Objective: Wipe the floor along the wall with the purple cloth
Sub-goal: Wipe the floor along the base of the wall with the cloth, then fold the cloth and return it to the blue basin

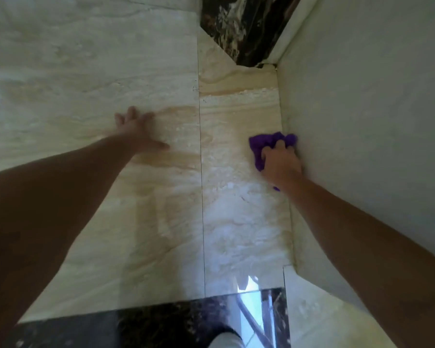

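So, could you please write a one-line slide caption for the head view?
Right hand presses purple cloth to floor beside wall; left hand braces flat.

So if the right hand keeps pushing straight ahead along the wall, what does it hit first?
Nothing close: the right hand, bunching the cloth, has bare tile ahead. The first thing in line looks like the dark marble strip at the wall corner, though depth is unclear.
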Demonstrator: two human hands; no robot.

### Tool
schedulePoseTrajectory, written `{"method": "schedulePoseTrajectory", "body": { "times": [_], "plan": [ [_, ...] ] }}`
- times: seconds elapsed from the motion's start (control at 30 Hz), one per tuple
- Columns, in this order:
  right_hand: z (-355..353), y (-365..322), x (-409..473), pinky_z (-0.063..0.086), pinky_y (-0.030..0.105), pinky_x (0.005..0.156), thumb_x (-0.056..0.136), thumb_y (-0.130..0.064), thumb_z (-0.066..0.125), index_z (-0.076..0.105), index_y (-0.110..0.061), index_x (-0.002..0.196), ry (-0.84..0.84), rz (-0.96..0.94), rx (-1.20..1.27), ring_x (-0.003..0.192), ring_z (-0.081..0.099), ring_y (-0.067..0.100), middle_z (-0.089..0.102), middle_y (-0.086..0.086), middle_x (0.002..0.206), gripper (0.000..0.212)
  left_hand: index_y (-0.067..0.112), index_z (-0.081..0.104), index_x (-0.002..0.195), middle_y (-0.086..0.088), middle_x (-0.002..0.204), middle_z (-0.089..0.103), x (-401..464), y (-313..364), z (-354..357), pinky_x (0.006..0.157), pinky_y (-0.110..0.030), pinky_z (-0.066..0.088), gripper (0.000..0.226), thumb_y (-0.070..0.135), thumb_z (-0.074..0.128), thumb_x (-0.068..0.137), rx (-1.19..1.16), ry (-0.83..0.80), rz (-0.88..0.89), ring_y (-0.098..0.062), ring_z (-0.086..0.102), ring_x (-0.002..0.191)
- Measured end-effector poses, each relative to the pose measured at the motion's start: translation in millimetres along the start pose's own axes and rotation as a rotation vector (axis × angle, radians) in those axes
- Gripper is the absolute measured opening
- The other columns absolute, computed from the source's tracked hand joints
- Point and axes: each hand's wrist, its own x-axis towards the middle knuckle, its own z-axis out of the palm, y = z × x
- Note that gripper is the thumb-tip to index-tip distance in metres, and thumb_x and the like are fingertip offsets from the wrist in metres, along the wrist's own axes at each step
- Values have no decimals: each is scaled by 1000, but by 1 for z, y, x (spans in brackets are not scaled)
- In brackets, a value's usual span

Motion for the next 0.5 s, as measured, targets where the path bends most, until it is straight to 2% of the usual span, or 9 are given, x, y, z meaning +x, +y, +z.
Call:
{"method": "schedulePoseTrajectory", "body": {
  "times": [0.03,0.1,0.17,0.2,0.27,0.33,0.37,0.43,0.5],
  "plan": [
    [-1,2,-18,51,47,94,94,-30,55,60,-13,126,-93,11,0,122,52,43,50,18,132,36,25,32,154,-19,163,19,-17,-3,-3,121,-52,20,99,64,74,73,-22,5,-33,-41,19,148],
    [-5,5,-52,55,39,82,87,-25,57,68,-7,111,-319,74,129,100,68,35,66,12,99,32,17,44,148,-21,156,35,-61,-10,-11,117,-45,30,79,58,67,84,-135,21,-98,-39,34,142],
    [-27,9,-102,57,30,64,80,-21,58,70,-6,86,-513,150,290,65,70,26,69,8,66,19,11,61,134,-20,142,55,-118,-12,-34,103,-39,44,57,49,63,91,-282,-43,-152,-38,53,129],
    [-47,10,-131,53,24,58,80,-21,58,70,-10,78,-549,151,338,57,68,23,70,7,61,16,7,68,124,-20,131,64,-147,-12,-49,92,-35,47,47,43,61,95,-359,-137,-193,-38,62,116],
    [-87,15,-179,44,21,54,82,-19,61,71,-19,80,-523,132,438,58,61,18,75,7,78,10,-1,73,106,-19,110,73,-202,0,-73,78,-32,49,32,27,60,98,-538,-391,-260,-31,70,87],
    [-133,20,-224,44,21,53,80,-10,59,66,-29,83,-457,123,545,60,62,18,74,4,89,20,4,70,95,-18,105,75,-254,23,-103,73,-31,54,13,13,62,94,-589,-506,-257,-21,70,77],
    [-168,29,-256,48,22,55,78,-7,56,65,-31,81,-446,123,638,59,66,22,74,3,83,26,10,68,97,-17,107,74,-287,42,-131,69,-29,55,7,9,64,91,-586,-518,-224,-18,70,79],
    [-199,28,-291,58,32,53,74,-1,52,66,-33,77,-408,80,798,54,72,25,73,3,73,35,21,62,110,-12,112,72,-329,69,-149,76,-33,58,24,8,63,89,-679,-537,-194,-18,70,91],
    [-260,35,-341,63,40,59,72,2,53,68,-36,79,-379,6,866,61,73,24,71,1,87,42,26,63,111,-9,116,70,-383,106,-196,91,-42,57,19,19,60,93,-773,-602,-167,-22,68,104]
  ]
}}
